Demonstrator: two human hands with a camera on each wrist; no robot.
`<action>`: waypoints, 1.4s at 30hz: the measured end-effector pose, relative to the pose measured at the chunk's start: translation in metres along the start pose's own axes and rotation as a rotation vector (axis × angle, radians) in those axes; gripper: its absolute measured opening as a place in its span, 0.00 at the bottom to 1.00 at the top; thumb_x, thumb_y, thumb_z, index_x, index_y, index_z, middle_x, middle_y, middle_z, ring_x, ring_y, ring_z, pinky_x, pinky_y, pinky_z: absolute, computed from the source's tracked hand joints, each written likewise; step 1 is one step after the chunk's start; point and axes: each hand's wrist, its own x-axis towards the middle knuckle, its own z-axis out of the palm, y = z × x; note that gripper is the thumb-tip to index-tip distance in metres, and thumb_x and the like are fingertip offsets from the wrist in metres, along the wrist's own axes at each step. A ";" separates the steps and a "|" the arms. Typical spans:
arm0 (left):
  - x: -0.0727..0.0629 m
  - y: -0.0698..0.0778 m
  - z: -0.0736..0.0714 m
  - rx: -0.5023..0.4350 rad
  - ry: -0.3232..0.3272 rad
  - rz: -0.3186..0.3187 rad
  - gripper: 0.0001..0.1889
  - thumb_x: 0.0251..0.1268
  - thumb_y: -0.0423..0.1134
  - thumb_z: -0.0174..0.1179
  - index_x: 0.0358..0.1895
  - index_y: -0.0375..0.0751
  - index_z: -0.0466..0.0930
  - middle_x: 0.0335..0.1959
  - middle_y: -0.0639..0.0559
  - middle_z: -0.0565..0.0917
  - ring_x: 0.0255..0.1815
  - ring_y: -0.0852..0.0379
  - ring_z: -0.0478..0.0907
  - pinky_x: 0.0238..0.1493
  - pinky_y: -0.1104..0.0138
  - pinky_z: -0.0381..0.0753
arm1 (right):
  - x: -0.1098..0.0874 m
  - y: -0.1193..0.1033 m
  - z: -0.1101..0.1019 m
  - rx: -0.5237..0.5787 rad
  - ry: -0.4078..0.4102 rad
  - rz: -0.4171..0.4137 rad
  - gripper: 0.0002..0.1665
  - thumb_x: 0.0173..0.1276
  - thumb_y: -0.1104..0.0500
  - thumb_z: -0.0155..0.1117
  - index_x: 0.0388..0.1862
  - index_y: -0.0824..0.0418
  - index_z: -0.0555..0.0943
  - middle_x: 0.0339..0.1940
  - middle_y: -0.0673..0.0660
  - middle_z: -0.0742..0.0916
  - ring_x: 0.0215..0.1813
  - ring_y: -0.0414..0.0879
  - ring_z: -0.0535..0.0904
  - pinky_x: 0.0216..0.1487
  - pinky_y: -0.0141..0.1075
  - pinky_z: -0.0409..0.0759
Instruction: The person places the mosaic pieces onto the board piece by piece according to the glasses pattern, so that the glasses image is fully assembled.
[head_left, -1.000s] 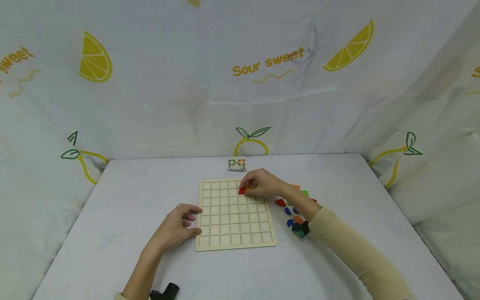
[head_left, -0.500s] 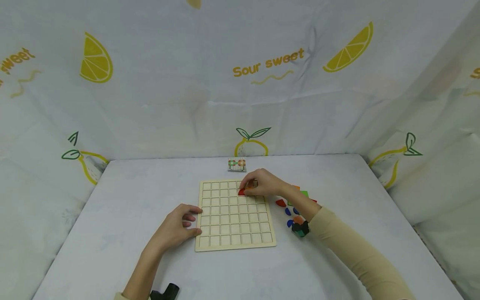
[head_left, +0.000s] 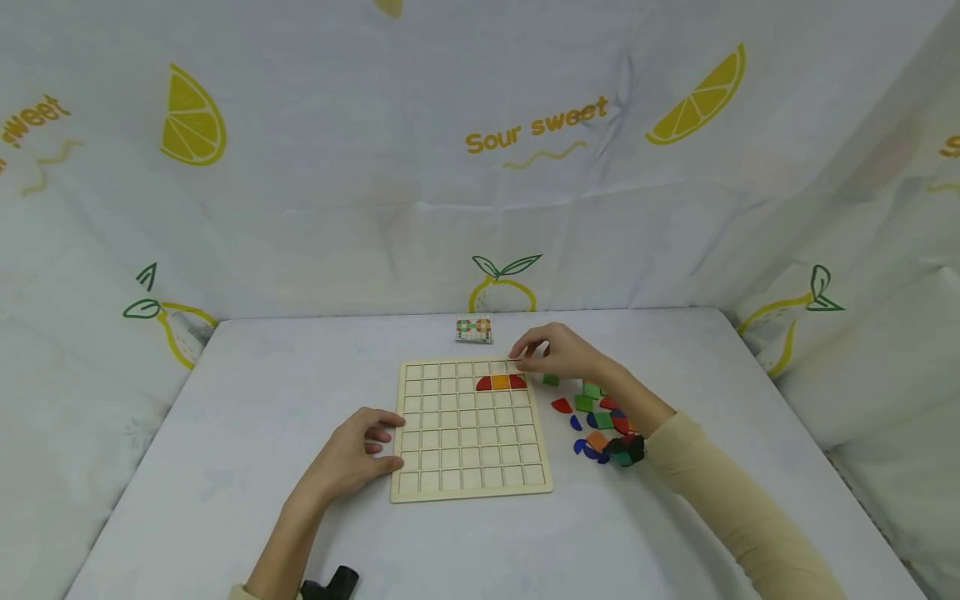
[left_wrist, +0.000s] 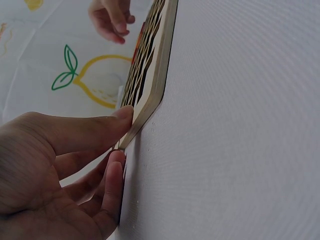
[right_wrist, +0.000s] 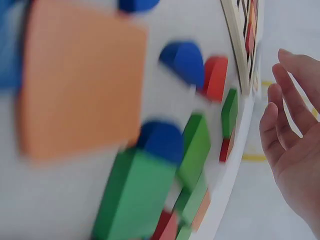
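Note:
A pale wooden grid board [head_left: 450, 437] lies on the white table. In its second row from the far edge, near the right side, an orange square [head_left: 500, 382] sits between a red quarter-round piece [head_left: 483, 383] and another red rounded piece [head_left: 517, 382]. My left hand [head_left: 354, 454] rests thumb and fingertips along the board's left edge; in the left wrist view the thumb [left_wrist: 92, 131] touches the edge near the corner. Just over the far right corner, my right hand [head_left: 558, 352] hovers with loosely bent fingers. The right wrist view shows nothing between them.
Right of the board lie several loose pieces: green squares [head_left: 583, 403], a red rounded one [head_left: 561, 406], blue half-rounds [head_left: 576, 423], orange [head_left: 597, 440] and black [head_left: 636, 448] ones. A small pattern card [head_left: 473, 328] stands behind the board. A black object [head_left: 333, 583] shows at the front.
My right hand has let go of the red piece and moved right and away, uncovering the red, orange, red row and more loose pieces. The left hand stays put.

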 end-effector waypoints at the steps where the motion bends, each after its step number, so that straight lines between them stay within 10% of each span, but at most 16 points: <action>1: 0.000 0.000 0.000 -0.001 0.001 -0.001 0.29 0.55 0.30 0.82 0.62 0.44 0.85 0.59 0.45 0.84 0.56 0.52 0.83 0.62 0.53 0.86 | -0.003 0.003 -0.003 0.002 0.006 0.012 0.09 0.74 0.59 0.74 0.50 0.58 0.92 0.52 0.56 0.94 0.52 0.49 0.87 0.48 0.35 0.85; 26: 0.000 0.000 0.000 -0.008 0.005 0.002 0.28 0.56 0.29 0.81 0.62 0.43 0.85 0.59 0.45 0.84 0.55 0.52 0.82 0.62 0.53 0.85 | -0.073 0.065 -0.051 -0.013 -0.042 0.233 0.16 0.71 0.58 0.78 0.54 0.62 0.89 0.51 0.59 0.92 0.49 0.48 0.83 0.52 0.27 0.84; 42: -0.001 0.001 0.000 -0.012 0.005 0.001 0.29 0.56 0.30 0.81 0.62 0.44 0.84 0.59 0.45 0.84 0.56 0.52 0.83 0.61 0.53 0.85 | -0.080 0.071 -0.052 -0.034 0.023 0.229 0.17 0.70 0.56 0.80 0.53 0.61 0.90 0.50 0.58 0.92 0.49 0.49 0.81 0.49 0.26 0.82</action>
